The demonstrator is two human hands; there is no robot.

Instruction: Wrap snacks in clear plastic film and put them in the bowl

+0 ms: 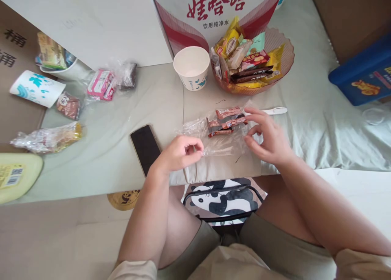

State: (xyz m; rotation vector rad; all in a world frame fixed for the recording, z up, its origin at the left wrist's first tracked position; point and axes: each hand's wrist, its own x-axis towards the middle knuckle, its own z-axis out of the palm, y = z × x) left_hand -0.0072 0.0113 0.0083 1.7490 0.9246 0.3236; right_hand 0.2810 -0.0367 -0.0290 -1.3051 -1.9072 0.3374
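A clear plastic bag (221, 143) with several small red-brown snack packets (226, 117) lies on the cloth-covered surface in front of me. At the bag's lower left edge, my left hand (185, 151) has its fingers curled and pressed together; whether they pinch the film is too small to tell. My right hand (267, 137) is at the bag's right side, with its thumb and fingers bent around a bit of the clear film. A white plastic knife-like tool (275, 111) lies just beyond my right hand.
Behind the bag stand a white paper cup (192, 68) and a pink basket (287, 60) of wrapped snacks. A phone (145, 147) lies left of my left hand. Farther left are a tipped cup (38, 88), a pink packet (100, 84) and a bagged yellow item (51, 137).
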